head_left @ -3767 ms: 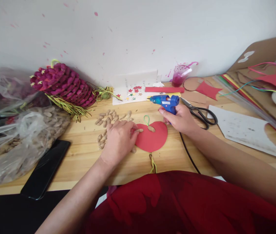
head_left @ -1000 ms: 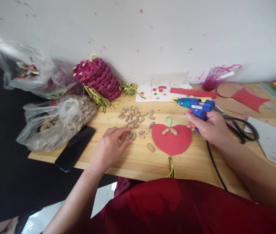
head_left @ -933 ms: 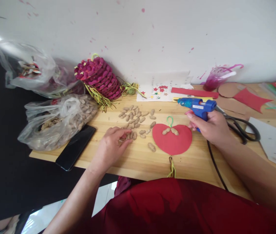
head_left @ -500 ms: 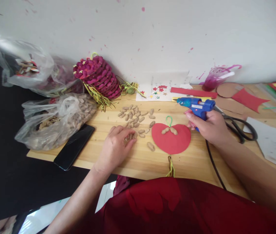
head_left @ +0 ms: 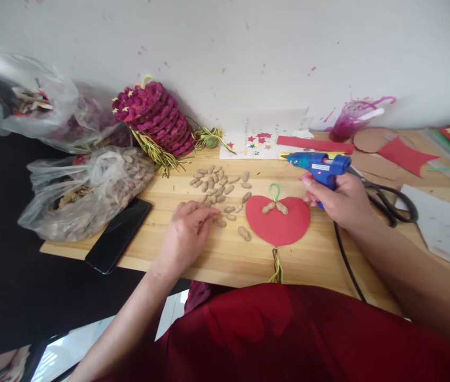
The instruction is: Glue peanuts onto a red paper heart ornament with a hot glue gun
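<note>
Nearest the camera, a red garment covers the person's lap at the edge of the wooden table. A yellow-green tassel hangs from the bottom tip of a red paper heart lying flat on the table in front of the person. The left hand rests palm down left of the heart. Its fingers are drawn close together, with their tips at the near edge of the loose peanuts; whether they grip a shell cannot be told. One single peanut lies just beside the heart's left edge. Two glued peanuts sit near the heart's top, below a green loop. The right hand is clamped around the handle of a blue glue gun, nozzle pointing left, just beyond the heart's upper right. Black scissors lie right of that hand. At far left are a black phone and a plastic bag of peanuts. By the wall are a magenta ornament and a star sticker sheet.
</note>
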A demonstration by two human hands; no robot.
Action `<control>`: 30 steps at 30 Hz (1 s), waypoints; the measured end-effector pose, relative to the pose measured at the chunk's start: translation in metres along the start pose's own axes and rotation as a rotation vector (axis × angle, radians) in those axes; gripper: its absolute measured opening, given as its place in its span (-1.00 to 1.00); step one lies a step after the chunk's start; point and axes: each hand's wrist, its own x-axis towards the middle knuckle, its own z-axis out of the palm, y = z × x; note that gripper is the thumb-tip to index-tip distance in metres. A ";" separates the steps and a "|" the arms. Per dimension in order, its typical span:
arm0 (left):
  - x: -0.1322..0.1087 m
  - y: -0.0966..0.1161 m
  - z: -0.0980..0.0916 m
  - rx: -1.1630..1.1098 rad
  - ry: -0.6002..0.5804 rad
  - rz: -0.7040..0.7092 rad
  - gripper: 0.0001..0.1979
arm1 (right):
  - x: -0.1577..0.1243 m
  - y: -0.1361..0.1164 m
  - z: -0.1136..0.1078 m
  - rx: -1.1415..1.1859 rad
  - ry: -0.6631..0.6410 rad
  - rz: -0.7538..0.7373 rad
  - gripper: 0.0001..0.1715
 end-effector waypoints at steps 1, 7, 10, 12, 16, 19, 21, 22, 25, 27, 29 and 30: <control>0.000 0.000 -0.001 0.014 0.013 -0.004 -0.73 | 0.000 0.001 0.000 0.003 -0.001 -0.002 -0.65; -0.006 0.004 -0.004 0.021 -0.034 0.003 -0.77 | 0.001 0.003 0.000 0.031 -0.007 -0.028 -0.74; -0.008 0.007 -0.004 0.013 -0.081 0.003 -0.71 | 0.000 0.002 0.000 0.032 -0.010 -0.021 -0.72; -0.010 0.009 -0.003 0.011 -0.099 -0.006 -0.65 | 0.001 0.002 0.000 0.023 -0.007 -0.022 -0.71; -0.011 0.012 -0.005 0.027 -0.084 0.005 -0.66 | 0.002 0.004 -0.001 0.012 -0.006 -0.031 -0.73; -0.012 0.012 -0.005 0.048 -0.053 -0.005 -0.80 | 0.003 0.005 -0.001 0.008 0.002 -0.026 -0.74; -0.012 0.011 -0.005 0.059 -0.050 -0.020 -0.87 | 0.003 0.005 -0.001 0.011 -0.003 -0.014 -0.75; -0.013 0.011 -0.004 0.065 -0.055 -0.024 -0.86 | 0.003 0.005 -0.001 0.015 -0.002 -0.009 -0.74; -0.014 0.011 -0.002 0.089 -0.081 -0.031 -0.82 | 0.003 0.005 -0.001 0.022 0.006 -0.013 -0.68; -0.014 0.011 0.000 0.100 -0.096 -0.035 -0.82 | 0.003 0.004 0.000 0.031 0.007 -0.015 -0.63; -0.014 0.010 0.000 0.098 -0.102 -0.028 -0.83 | 0.002 0.003 0.001 0.031 0.003 -0.010 -0.61; -0.014 0.010 -0.001 0.093 -0.102 -0.022 -0.82 | 0.002 0.002 0.001 0.028 0.007 -0.009 -0.61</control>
